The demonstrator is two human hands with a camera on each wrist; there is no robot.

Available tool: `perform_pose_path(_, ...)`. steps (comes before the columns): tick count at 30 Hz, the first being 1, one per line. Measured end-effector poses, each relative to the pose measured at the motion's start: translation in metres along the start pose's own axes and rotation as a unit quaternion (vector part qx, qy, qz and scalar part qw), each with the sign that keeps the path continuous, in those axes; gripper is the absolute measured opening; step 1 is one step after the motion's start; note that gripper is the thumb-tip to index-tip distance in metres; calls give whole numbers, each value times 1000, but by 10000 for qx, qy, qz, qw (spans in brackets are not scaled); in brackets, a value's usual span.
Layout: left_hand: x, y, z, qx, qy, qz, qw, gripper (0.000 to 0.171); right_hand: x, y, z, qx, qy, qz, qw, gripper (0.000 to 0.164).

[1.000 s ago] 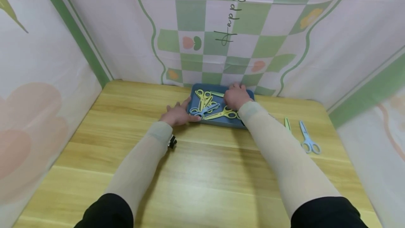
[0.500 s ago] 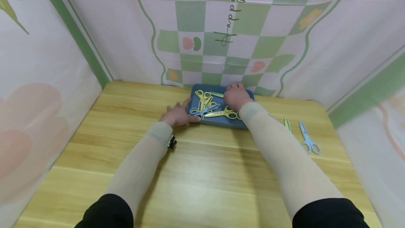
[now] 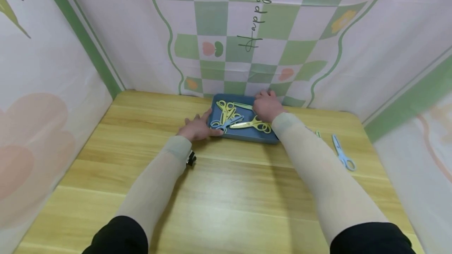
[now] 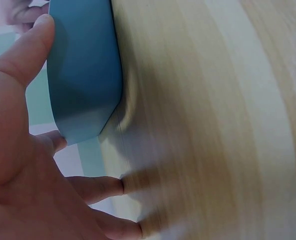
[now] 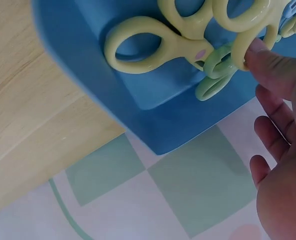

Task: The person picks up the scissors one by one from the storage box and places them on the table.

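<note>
A blue tray with several scissors in it stands against the back cloth. My left hand is at its left end, fingers spread; in the left wrist view, the thumb touches the rim while other fingertips rest on the table. Over the tray's right part is my right hand. In the right wrist view, its thumb pinches a handle loop of yellow scissors; the forefinger is hidden. Green handles and another yellow pair lie beside it. Blue scissors lie at the tray's left.
On the wooden table, blue scissors lie right of the tray. Green scissors beside them are mostly hidden by the right forearm. A patterned cloth hangs right behind the tray.
My right hand and forearm have shifted slightly right, covering more of the green scissors on the table. Yellow scissors in the tray have slid a little right. The left hand stays put.
</note>
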State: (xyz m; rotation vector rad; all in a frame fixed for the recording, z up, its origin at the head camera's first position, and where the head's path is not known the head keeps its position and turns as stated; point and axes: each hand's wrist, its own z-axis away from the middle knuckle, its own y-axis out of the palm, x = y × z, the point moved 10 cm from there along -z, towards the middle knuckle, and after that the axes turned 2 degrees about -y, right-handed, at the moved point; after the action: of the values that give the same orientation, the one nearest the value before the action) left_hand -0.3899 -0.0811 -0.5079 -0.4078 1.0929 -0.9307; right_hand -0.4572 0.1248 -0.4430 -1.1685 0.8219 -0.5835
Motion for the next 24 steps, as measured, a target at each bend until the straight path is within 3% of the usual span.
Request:
perform_pose_path(7, -1, -1, 3, 27, 11, 59, 10000, 107, -6, -1, 4, -46, 21, -132, 9999, 9)
perform_pose_path(17, -2, -2, 5, 39, 21, 104, 9999, 106, -10, -3, 7, -431, 5, -298, 9986, 10)
perform_pose_path(24, -5, -2, 7, 37, 72, 164, 9998, 106, -17, 1, 8, -358, 142, -577, 9976, 14)
